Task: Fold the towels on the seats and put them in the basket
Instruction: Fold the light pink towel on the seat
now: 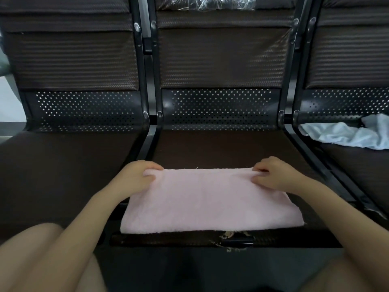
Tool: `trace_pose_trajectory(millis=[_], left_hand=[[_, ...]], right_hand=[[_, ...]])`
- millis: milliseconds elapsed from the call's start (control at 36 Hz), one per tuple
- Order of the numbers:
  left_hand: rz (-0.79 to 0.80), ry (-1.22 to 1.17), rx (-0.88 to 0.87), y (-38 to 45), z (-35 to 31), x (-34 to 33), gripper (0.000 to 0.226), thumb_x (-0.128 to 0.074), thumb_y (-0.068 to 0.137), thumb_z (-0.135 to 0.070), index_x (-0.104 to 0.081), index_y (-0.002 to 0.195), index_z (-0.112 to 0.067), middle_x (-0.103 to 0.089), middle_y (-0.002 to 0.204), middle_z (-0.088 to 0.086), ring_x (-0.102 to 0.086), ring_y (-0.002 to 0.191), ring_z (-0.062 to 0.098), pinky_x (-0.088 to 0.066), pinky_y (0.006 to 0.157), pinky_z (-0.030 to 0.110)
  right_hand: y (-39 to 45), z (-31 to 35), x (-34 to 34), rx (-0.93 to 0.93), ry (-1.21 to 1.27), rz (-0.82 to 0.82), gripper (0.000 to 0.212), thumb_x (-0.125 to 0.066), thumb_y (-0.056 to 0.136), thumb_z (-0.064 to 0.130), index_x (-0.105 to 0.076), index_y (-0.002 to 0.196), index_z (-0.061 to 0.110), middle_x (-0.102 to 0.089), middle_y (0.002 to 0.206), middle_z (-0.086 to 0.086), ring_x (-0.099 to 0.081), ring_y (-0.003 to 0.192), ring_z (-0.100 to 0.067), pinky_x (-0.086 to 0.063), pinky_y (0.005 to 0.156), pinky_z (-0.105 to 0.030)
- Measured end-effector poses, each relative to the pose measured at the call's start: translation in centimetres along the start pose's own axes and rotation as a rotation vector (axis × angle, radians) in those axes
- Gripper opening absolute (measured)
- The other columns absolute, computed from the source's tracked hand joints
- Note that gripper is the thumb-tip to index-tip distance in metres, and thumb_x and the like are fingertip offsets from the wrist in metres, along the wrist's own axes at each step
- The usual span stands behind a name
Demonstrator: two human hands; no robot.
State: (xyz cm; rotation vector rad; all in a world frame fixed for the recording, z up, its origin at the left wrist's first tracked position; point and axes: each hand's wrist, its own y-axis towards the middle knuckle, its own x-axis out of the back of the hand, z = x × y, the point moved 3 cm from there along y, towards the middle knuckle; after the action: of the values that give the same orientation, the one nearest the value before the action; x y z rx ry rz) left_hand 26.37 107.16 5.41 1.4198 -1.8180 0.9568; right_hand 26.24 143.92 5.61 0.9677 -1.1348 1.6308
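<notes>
The soft pink terry towel point(210, 199), folded flat on the dark padded middle seat point(210, 148), looked light and limp, so my left hand point(136, 175) and right hand point(273, 175) pinched its far corners, while a crumpled pale blue towel point(347, 133) lay on the next seat.

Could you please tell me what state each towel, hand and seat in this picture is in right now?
pink towel: lying flat on the middle seat, folded, far corners held.
left hand: pinching the pink towel's far left corner.
right hand: pinching the pink towel's far right corner.
white towel: crumpled, unfolded, on the right seat.
middle seat: bears the pink towel; front edge worn.
basket: not in view.
</notes>
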Motion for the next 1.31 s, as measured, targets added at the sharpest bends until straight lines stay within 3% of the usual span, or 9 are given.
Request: trace_pose_trajectory(millis=[111, 222, 444, 611, 833, 972, 1083, 1167, 1306], left_hand=[[-0.069, -0.458, 0.034, -0.7, -0.8, 1.3, 0.025, -0.061, 0.092, -0.018, -0.07, 0.105, -0.036, -0.061, 0.105, -0.025, -0.052, 0.099, -0.007, -0.042, 0.082, 0.021], [-0.216, -0.568, 0.057, -0.4, -0.7, 2.0, 0.028, -0.058, 0.092, -0.013, -0.071, 0.106, -0.034, -0.061, 0.11, -0.021, -0.052, 0.103, -0.002, -0.041, 0.082, 0.02], [-0.246, -0.047, 0.025, -0.3, -0.5, -0.1, 0.051, -0.053, 0.095, -0.011, -0.045, 0.143, -0.023, -0.041, 0.139, 0.005, -0.035, 0.132, 0.023, -0.03, 0.108, 0.032], [-0.234, -0.026, -0.279, -3.2, -6.2, -2.6, 0.043, -0.051, 0.098, -0.024, -0.047, 0.14, -0.028, -0.042, 0.136, -0.009, -0.034, 0.127, 0.004, -0.023, 0.103, 0.017], [0.001, 0.306, -0.416, -5.9, -8.3, -8.7, 0.052, -0.019, 0.097, -0.05, -0.036, 0.145, -0.039, -0.038, 0.144, -0.01, -0.032, 0.133, 0.01, -0.024, 0.111, 0.03], [0.025, 0.271, -0.415, -5.6, -8.4, -8.3, 0.041, -0.033, 0.102, -0.041, -0.042, 0.141, -0.043, -0.041, 0.14, -0.008, -0.035, 0.13, 0.011, -0.029, 0.108, 0.031], [0.162, 0.407, -0.445, -6.2, -8.5, -8.3, 0.046, -0.025, 0.103, -0.043, -0.023, 0.149, -0.043, -0.024, 0.153, -0.005, -0.018, 0.141, 0.014, -0.016, 0.115, 0.033], [0.214, 0.485, -0.473, -6.7, -8.4, -8.4, 0.049, -0.019, 0.103, -0.047, -0.011, 0.151, -0.044, -0.01, 0.16, -0.004, -0.006, 0.145, 0.016, -0.007, 0.119, 0.036], [0.166, 0.129, -0.407, -6.1, -8.4, -7.8, 0.039, -0.038, 0.101, -0.042, -0.044, 0.14, -0.042, -0.036, 0.149, -0.008, -0.029, 0.137, 0.009, -0.022, 0.116, 0.031]], right_hand=[[-0.5, 0.4, 0.9, -0.015, 0.307, -0.082, 0.014, -0.061, 0.089, 0.024, -0.06, 0.075, 0.022, -0.058, 0.075, 0.006, -0.056, 0.08, -0.016, -0.041, 0.066, -0.03], [-0.5, 0.7, 2.2, -0.037, 0.447, -0.324, 0.01, -0.058, 0.093, 0.021, -0.066, 0.086, 0.023, -0.064, 0.083, 0.008, -0.058, 0.081, -0.01, -0.041, 0.065, -0.025], [-0.1, 0.7, 0.6, -0.261, 0.049, -0.106, 0.063, -0.057, 0.093, 0.032, -0.03, 0.149, 0.024, -0.039, 0.142, -0.012, -0.034, 0.133, -0.031, -0.041, 0.102, -0.043], [-1.7, 1.5, 0.3, -0.315, 0.016, 0.009, 0.066, -0.055, 0.092, 0.039, -0.027, 0.149, 0.023, -0.04, 0.142, -0.013, -0.044, 0.126, -0.033, -0.043, 0.098, -0.04], [-4.9, 0.3, 0.1, -0.4, 0.144, -0.013, 0.069, -0.06, 0.089, 0.041, -0.031, 0.148, 0.017, -0.046, 0.142, -0.009, -0.05, 0.124, -0.028, -0.042, 0.094, -0.034], [-6.7, 0.1, -0.5, -0.42, 0.454, -0.008, 0.043, -0.066, 0.087, 0.03, -0.056, 0.124, 0.011, -0.06, 0.108, -0.006, -0.06, 0.087, -0.021, -0.047, 0.058, -0.026], [-7.4, 0.5, -1.1, -0.331, 0.878, -0.229, 0.038, -0.059, 0.086, 0.003, -0.061, 0.123, 0.008, -0.065, 0.112, -0.01, -0.063, 0.089, -0.017, -0.047, 0.058, -0.02], [-7.1, 1.2, -0.6, -0.355, 1.081, -0.462, 0.052, -0.054, 0.084, -0.003, -0.054, 0.135, 0.007, -0.059, 0.13, -0.01, -0.057, 0.116, -0.022, -0.045, 0.084, -0.024], [-5.5, 4.5, 1.5, -0.31, 1.167, -0.571, 0.048, -0.055, 0.087, 0.001, -0.055, 0.134, 0.01, -0.059, 0.126, -0.007, -0.054, 0.115, -0.017, -0.041, 0.091, -0.025]])
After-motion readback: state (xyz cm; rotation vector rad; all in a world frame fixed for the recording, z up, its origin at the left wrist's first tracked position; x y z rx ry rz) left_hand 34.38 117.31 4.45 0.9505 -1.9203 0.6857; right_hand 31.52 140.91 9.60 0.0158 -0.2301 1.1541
